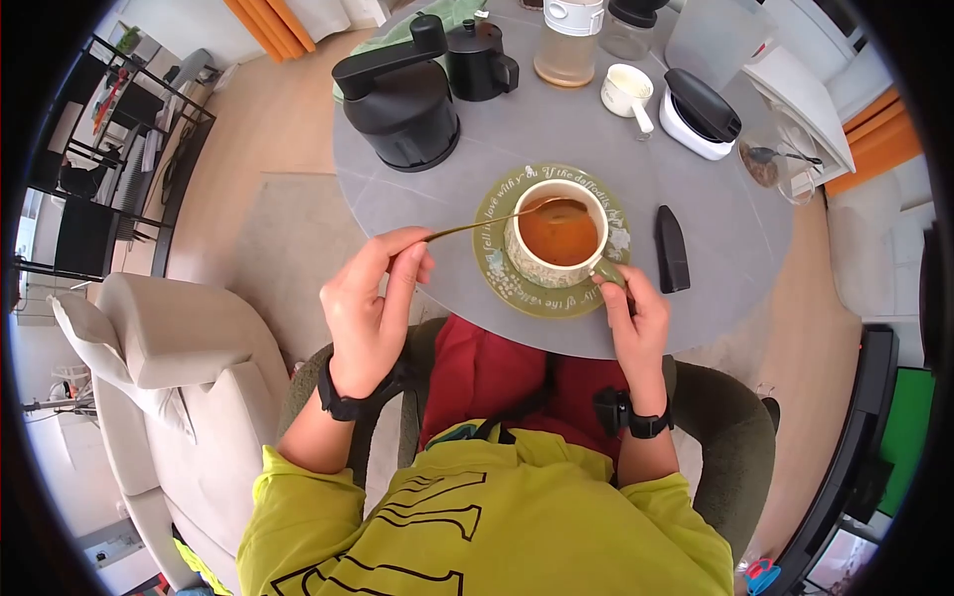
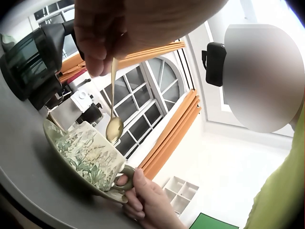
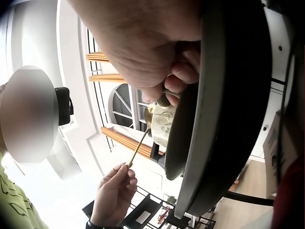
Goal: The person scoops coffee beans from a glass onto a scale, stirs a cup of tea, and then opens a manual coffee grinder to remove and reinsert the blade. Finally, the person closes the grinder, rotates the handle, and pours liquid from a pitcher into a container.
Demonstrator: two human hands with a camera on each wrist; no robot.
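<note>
My left hand (image 1: 376,303) pinches the end of a gold spoon (image 1: 467,227), whose bowl is over the brown drink in a patterned cup (image 1: 537,270). In the left wrist view the spoon's bowl (image 2: 114,130) shows above the rim of the cup (image 2: 90,155). The cup stands on a green saucer (image 1: 491,204) with white lettering. My right hand (image 1: 639,323) grips the cup's green handle (image 1: 607,270) at the lower right; in the right wrist view its curled fingers (image 3: 183,74) are at the handle.
Beyond the cup on the round grey table (image 1: 397,214) stand a black grinder-like appliance (image 1: 402,114), a black pot (image 1: 479,62), a glass container (image 1: 566,45), a small white cup (image 1: 626,89) and a white-and-black device (image 1: 699,114). A dark elongated object (image 1: 672,248) lies right of the saucer.
</note>
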